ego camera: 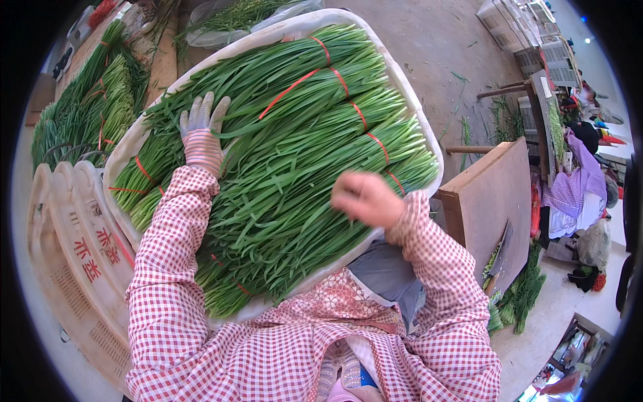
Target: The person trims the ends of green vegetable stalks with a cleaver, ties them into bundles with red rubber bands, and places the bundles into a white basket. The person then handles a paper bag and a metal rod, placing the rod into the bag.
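A large white plastic crate [412,95] lies before me, filled with tied bundles of green garlic chives [281,166]. Orange-red ties [359,115] band the bundles, whose pale cut ends point right along the right side and left at the lower left. My left hand [203,118], in a striped grey and pink glove, rests palm down on the leaves at the crate's left, fingers apart. Bare and blurred, my right hand [366,198] is over the bundles at the lower right with its fingers curled; whether it holds anything is hidden.
Stacked white crates [95,241] stand at the left, below more tied greens [95,100]. On the right, a knife [502,251] lies on a wooden table [492,196]. A person in a purple checked garment [577,186] sits beyond it. More crates [517,30] stand at the upper right.
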`<state>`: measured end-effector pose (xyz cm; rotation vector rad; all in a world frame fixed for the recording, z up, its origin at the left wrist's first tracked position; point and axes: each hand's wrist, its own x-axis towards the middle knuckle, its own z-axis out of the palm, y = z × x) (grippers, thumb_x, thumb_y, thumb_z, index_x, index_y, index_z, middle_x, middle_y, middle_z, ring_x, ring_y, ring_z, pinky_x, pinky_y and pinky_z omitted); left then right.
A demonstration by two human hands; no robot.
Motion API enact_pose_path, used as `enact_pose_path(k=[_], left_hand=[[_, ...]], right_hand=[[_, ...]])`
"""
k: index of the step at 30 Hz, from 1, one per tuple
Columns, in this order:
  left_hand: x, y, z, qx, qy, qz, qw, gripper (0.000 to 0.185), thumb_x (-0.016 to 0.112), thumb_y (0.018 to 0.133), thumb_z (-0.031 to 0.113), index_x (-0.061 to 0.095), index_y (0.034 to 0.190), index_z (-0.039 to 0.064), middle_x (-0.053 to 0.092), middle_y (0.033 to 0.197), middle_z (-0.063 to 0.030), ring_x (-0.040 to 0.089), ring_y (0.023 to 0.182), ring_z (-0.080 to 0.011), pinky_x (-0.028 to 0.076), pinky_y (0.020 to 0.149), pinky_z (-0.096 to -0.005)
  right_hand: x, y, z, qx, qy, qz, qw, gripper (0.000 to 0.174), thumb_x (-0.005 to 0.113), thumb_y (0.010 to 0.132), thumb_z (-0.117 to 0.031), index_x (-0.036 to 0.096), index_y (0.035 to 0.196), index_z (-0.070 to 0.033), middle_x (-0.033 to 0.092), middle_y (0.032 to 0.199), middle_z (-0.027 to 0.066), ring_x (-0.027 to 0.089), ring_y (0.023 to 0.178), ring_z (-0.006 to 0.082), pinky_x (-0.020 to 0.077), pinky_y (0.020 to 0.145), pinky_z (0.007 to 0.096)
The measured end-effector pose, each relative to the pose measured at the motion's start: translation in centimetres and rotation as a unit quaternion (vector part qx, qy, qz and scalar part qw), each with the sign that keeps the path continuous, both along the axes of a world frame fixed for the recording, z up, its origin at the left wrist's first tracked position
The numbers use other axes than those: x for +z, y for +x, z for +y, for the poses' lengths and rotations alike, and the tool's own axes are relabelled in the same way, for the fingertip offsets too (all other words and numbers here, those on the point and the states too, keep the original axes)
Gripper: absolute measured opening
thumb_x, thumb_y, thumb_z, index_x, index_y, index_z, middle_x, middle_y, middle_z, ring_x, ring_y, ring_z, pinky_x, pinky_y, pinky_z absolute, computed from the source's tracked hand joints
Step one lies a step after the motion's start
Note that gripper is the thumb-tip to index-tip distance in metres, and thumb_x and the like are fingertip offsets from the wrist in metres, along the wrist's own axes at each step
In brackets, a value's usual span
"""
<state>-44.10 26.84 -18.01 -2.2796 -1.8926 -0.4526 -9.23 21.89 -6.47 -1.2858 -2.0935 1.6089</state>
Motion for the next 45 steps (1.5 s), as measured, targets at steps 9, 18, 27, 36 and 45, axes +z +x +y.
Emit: enact_pose_path(k=[9, 18, 27, 36, 45], left_hand=[[0.9, 0.5, -0.2, 0.004, -0.022, -0.019, 1.000, 0.092, 0.081, 0.069, 0.048, 0.037, 0.148, 0.027, 0.037, 0.151, -0.0136, 0.034, 0.139, -0.0361, 0.023, 0.112, -0.0591], [0.4, 0.4, -0.4, -0.002, -0.010, -0.022, 1.000, 0.091, 0.077, 0.071, 0.052, 0.036, 0.149, 0.028, 0.038, 0.150, -0.0126, 0.035, 0.139, -0.0356, 0.023, 0.112, -0.0595], [-0.7, -1.4, 0.4, -0.005, -0.035, 0.032, 0.999, 0.090, 0.074, 0.074, 0.054, 0.034, 0.151, 0.027, 0.036, 0.151, -0.0132, 0.032, 0.140, -0.0359, 0.022, 0.111, -0.0622], [17.6, 0.4, 4.8, -0.033, -0.266, 0.138, 0.953, 0.052, 0.059, 0.090, 0.043, 0.057, 0.134, 0.015, 0.064, 0.125, -0.0161, 0.063, 0.112, -0.0311, 0.049, 0.098, -0.0420], [10.9, 13.7, -11.3, -0.281, -0.276, 0.075, 0.916, 0.076, 0.073, 0.071, 0.056, 0.055, 0.138, 0.025, 0.030, 0.157, -0.0157, 0.025, 0.144, -0.0435, 0.021, 0.113, -0.0654]], right_hand=[[-2.0, -0.6, 3.7, -0.019, 0.179, -0.141, 0.974, 0.013, 0.067, 0.086, -0.013, 0.069, 0.098, -0.007, 0.063, 0.090, 0.0158, 0.062, 0.089, 0.0340, 0.0511, 0.079, 0.0411], [-1.8, -2.5, 2.0, 0.019, 0.177, -0.160, 0.971, 0.009, 0.062, 0.087, -0.008, 0.059, 0.091, -0.001, 0.060, 0.088, 0.0174, 0.059, 0.088, 0.0368, 0.0486, 0.079, 0.0427], [10.3, 9.3, -13.0, -0.306, 0.026, -0.004, 0.952, 0.003, 0.053, 0.090, -0.002, 0.054, 0.088, -0.003, 0.051, 0.076, 0.0016, 0.050, 0.062, 0.0095, 0.0403, 0.054, 0.0255], [0.8, 29.1, -37.8, -0.390, 0.173, -0.367, 0.827, 0.026, 0.062, 0.088, -0.005, 0.060, 0.113, 0.002, 0.062, 0.107, 0.0150, 0.061, 0.095, 0.0235, 0.0503, 0.082, 0.0329], [3.2, 13.0, -23.6, -0.301, 0.184, -0.054, 0.934, 0.016, 0.067, 0.086, -0.001, 0.065, 0.102, -0.001, 0.061, 0.095, 0.0057, 0.060, 0.083, 0.0137, 0.0487, 0.074, 0.0266]])
